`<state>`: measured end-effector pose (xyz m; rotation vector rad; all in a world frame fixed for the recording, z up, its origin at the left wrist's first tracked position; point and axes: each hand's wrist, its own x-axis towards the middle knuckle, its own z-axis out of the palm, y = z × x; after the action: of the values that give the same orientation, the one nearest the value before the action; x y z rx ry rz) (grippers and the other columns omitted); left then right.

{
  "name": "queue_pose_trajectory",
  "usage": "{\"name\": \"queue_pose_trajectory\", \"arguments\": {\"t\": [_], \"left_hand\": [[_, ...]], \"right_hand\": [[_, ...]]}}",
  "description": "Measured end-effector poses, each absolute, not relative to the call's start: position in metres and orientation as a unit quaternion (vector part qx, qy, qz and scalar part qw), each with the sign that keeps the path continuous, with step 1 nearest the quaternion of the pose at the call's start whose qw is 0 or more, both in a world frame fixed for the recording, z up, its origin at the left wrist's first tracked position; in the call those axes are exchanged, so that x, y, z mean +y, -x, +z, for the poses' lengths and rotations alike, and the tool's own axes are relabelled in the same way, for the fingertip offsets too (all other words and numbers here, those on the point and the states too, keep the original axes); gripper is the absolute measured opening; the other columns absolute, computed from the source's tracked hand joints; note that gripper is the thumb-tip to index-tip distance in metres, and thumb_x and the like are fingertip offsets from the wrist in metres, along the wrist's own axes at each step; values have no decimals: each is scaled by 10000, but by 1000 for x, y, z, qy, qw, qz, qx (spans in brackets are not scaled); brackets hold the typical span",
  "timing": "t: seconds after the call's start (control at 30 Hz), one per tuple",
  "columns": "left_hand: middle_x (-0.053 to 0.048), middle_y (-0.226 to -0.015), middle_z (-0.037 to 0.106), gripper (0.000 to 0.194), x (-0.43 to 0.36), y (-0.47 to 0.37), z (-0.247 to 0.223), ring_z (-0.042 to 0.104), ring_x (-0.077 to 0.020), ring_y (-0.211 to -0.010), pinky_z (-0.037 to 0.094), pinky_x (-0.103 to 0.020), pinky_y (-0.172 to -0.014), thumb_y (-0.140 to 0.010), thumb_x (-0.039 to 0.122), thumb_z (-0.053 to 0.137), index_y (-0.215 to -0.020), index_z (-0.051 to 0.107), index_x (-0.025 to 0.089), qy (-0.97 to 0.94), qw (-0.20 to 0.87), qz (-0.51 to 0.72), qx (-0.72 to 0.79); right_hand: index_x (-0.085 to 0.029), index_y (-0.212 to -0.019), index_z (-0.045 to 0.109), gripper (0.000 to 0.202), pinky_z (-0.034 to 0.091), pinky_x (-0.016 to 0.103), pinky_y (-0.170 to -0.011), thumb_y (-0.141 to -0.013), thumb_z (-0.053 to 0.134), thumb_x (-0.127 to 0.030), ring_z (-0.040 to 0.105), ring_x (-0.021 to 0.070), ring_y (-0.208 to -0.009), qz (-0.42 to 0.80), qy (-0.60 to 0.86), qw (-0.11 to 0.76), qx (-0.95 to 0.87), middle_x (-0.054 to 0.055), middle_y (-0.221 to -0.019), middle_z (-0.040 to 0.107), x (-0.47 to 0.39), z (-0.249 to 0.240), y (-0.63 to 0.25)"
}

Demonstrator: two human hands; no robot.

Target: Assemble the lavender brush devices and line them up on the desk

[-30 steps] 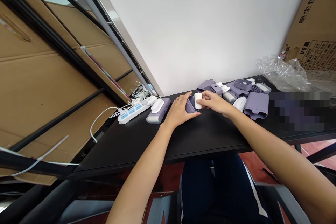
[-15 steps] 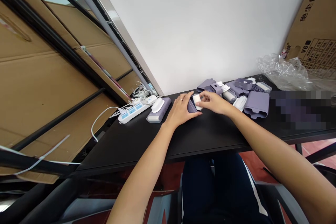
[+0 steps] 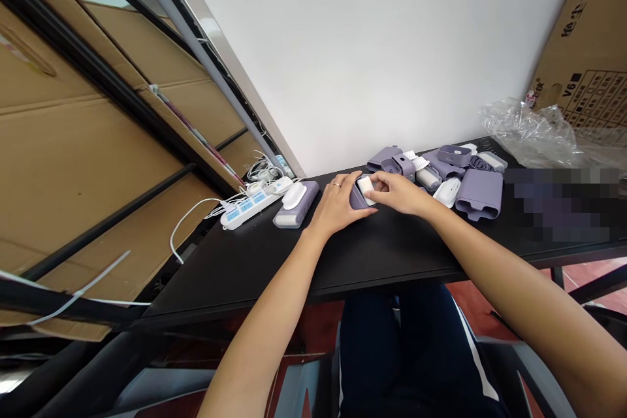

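My left hand (image 3: 339, 201) is wrapped round a purple casing (image 3: 358, 199) on the black table (image 3: 382, 241), thumb along its near side. Between finger and thumb, my right hand (image 3: 396, 193) pinches a small white block (image 3: 366, 187) that sits at the casing's open end. How deep the block goes in is hidden by the fingers. Left of my left hand lies a purple and white device (image 3: 297, 204) with a white oval piece (image 3: 294, 196) on top.
A white power strip (image 3: 255, 202) with tangled cables stands at the left. Several purple casings (image 3: 480, 193) and white parts (image 3: 447, 191) are piled at the right. Behind them are clear plastic wrap (image 3: 531, 134) and a cardboard box (image 3: 588, 59). A white wall (image 3: 382, 46) rises behind the table.
The white block has shifted slightly to the left and tilted a little against the purple casing. My right hand has moved slightly with it; my left hand keeps its hold.
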<state>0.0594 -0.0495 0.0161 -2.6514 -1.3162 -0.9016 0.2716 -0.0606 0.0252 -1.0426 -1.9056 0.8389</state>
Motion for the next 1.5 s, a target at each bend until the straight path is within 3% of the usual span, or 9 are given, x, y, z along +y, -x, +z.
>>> {"name": "queue_pose_trajectory", "arguments": {"t": [0.6, 0.87, 0.97, 1.13, 1.3, 1.5], "left_hand": [[-135, -1415, 551, 916, -50, -58, 17, 567, -354, -1304, 467, -513, -1071, -732, 580, 845, -1499, 439, 288, 860, 31, -278, -427], [-119, -1456, 563, 939, -52, -56, 24, 566, -344, -1335, 451, -498, -1125, -747, 612, 814, -1534, 419, 285, 843, -47, -289, -451], [-112, -1472, 564, 912, -50, -55, 23, 550, -342, -1362, 443, -492, -1139, -765, 603, 801, -1536, 423, 295, 843, -66, -293, -446], [-133, -1528, 489, 1039, -47, -52, 21, 488, -343, -1418, 421, -490, -1161, -746, 566, 828, -1602, 307, 289, 842, -77, -303, -439], [-137, -1544, 426, 1090, -53, -53, 25, 490, -356, -1396, 418, -517, -1153, -766, 507, 819, -1641, 196, 323, 851, -90, -267, -444], [-158, -1503, 449, 982, -54, -58, 22, 550, -370, -1326, 444, -514, -1118, -766, 472, 808, -1594, 324, 262, 852, -41, -268, -449]], "right_hand": [[-211, -1027, 671, 280, 399, 294, -677, -853, 673, -431, 566, 169, -756, 327, 421, 397, -747, -8, -823, 644, -57, 21, -272], [-214, -909, 670, 267, 358, 297, -630, -923, 575, -462, 494, 149, -663, 315, 410, 402, -756, -25, -715, 560, -60, 25, -268], [-208, -923, 699, 283, 382, 295, -631, -926, 572, -461, 505, 154, -680, 348, 395, 411, -744, -8, -741, 590, -59, 25, -266], [-188, -1005, 693, 280, 424, 282, -644, -907, 612, -438, 549, 150, -708, 396, 399, 422, -711, 15, -835, 645, -59, 25, -264], [-179, -993, 673, 264, 385, 278, -628, -904, 591, -414, 510, 137, -671, 374, 400, 401, -735, -25, -740, 564, -60, 25, -265], [-199, -821, 553, 205, 310, 282, -601, -893, 562, -391, 444, 127, -639, 329, 418, 390, -752, -51, -687, 482, -60, 25, -266]]}}
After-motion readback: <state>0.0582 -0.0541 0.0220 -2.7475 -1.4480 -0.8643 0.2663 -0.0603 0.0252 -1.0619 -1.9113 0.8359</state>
